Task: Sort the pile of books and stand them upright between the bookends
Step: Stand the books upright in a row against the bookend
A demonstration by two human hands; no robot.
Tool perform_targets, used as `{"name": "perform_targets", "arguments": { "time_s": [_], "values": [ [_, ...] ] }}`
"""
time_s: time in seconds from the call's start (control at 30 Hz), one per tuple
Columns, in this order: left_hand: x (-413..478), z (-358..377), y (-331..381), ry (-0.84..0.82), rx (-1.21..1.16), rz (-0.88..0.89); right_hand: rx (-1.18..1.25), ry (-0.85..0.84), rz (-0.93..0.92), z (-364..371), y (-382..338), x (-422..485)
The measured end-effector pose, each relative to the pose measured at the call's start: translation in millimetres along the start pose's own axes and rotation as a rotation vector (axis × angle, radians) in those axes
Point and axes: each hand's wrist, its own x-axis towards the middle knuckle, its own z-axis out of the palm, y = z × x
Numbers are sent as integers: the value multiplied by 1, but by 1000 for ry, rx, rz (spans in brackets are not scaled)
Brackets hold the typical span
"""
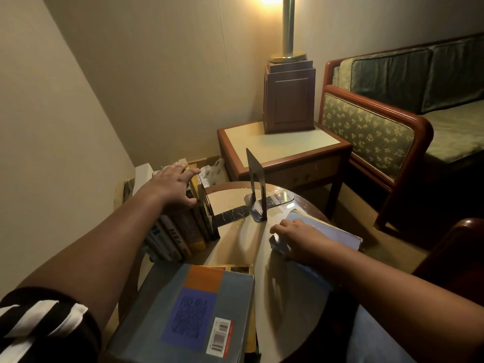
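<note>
Several books point(180, 231) stand upright in a row at the left of the round table point(235, 239), leaning against a dark bookend point(208, 208) on their right. My left hand point(172, 186) rests on top of the row, fingers spread over the book tops and thumb down their near side. A second black bookend point(255, 187) stands alone near the table's middle back. My right hand point(296, 238) grips the near left corner of a worn pale blue book point(332, 235) lying flat at the table's right edge. A grey book point(188, 310) with orange and blue panels lies on top of the near pile.
A side table point(282, 150) with a wooden lamp base point(289, 98) stands behind the round table. A green patterned sofa point(392, 119) fills the right. More books and a box point(146, 176) sit by the wall at left. A dark chair arm point(461, 247) is at right.
</note>
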Motion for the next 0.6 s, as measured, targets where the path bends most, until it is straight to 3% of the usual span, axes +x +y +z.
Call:
{"name": "perform_targets", "arguments": {
  "time_s": [0.33, 0.5, 0.6],
  "values": [
    [-1, 0, -1, 0, -25, -1, -251, -137, -7, -6, 1, 9],
    [-1, 2, -1, 2, -34, 5, -260, -3, -106, 6, -1, 3],
    [0, 2, -5, 4, -37, 3, -119, 46, -131, 7, 12, -1]
  ]
}}
